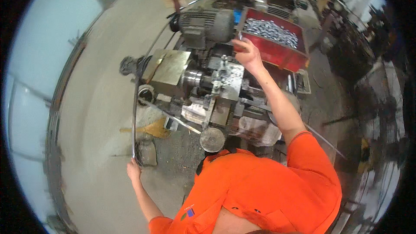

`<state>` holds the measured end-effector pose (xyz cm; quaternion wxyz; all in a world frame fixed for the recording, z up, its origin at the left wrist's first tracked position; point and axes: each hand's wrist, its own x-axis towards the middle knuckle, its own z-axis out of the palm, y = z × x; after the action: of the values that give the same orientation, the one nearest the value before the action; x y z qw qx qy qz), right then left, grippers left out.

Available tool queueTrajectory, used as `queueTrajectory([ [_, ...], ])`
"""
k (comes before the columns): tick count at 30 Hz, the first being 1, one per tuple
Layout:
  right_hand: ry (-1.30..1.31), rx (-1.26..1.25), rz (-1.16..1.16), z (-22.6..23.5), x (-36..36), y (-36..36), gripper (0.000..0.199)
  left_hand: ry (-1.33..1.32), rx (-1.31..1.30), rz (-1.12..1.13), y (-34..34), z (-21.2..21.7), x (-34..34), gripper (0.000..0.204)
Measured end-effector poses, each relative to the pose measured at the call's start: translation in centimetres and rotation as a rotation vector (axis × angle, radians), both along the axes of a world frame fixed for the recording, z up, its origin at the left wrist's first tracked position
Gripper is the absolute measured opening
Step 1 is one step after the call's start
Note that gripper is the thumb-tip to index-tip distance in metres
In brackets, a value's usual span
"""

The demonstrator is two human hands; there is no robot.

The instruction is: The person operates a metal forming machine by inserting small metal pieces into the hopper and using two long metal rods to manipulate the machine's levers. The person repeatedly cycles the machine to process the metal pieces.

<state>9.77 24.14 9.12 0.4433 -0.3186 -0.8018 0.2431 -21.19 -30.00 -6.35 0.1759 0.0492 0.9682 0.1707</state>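
My left hand point(134, 171) is closed round the lower end of a long metal lever point(134, 135), which runs up along the left side of a lathe-like machine. My right hand point(248, 55) is raised at the near left corner of a red bin point(281, 56) full of small shiny metal pieces point(271, 31). A small bright piece shows at its fingertips, slightly blurred, and the fingers look pinched on it. Between my hands lie the machine's round chuck point(193, 78) and its metal tool slide point(229, 80).
An electric motor point(206, 25) sits behind the machine. A round metal knob point(212, 139) stands close to my body. A yellow broom head point(155, 128) lies on the floor at left. A thin rod point(325, 139) sticks out on the right. Machinery crowds the far right.
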Motion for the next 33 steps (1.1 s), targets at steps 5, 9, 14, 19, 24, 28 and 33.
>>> queueTrajectory([
  [5, -0.146, 0.015, 0.257, -4.7, 3.9, -5.8, 0.05, 0.532, -0.213, -0.563, 8.6, 4.9, 1.9, 0.038],
  [9, -0.319, -0.266, 0.263, -11.3, 8.9, -13.6, 0.04, -0.017, 0.497, -0.74, 19.4, 6.4, 4.0, 0.033],
  [14, -0.456, -0.717, -0.062, -19.5, 18.5, -22.2, 0.041, -0.143, 0.484, -1.026, 28.2, -1.3, 6.6, 0.03],
  [19, -0.717, -0.9, -0.576, -28.3, 30.1, -31.0, 0.025, 0.267, -0.087, -1.015, 29.5, -4.7, 8.4, 0.029],
  [24, -0.862, -1.149, -0.88, -32.4, 38.0, -35.9, 0.029, 0.083, -0.092, -1.001, 30.7, -4.1, 8.6, 0.026],
  [28, -0.875, -0.873, -0.958, -34.6, 41.4, -34.8, 0.036, 0.128, -0.016, -0.952, 30.3, -5.8, 6.9, 0.024],
  [33, -0.822, -0.981, -0.949, -35.2, 43.8, -30.3, 0.038, -0.074, 0.0, -0.935, 30.7, -4.5, 8.4, 0.018],
])
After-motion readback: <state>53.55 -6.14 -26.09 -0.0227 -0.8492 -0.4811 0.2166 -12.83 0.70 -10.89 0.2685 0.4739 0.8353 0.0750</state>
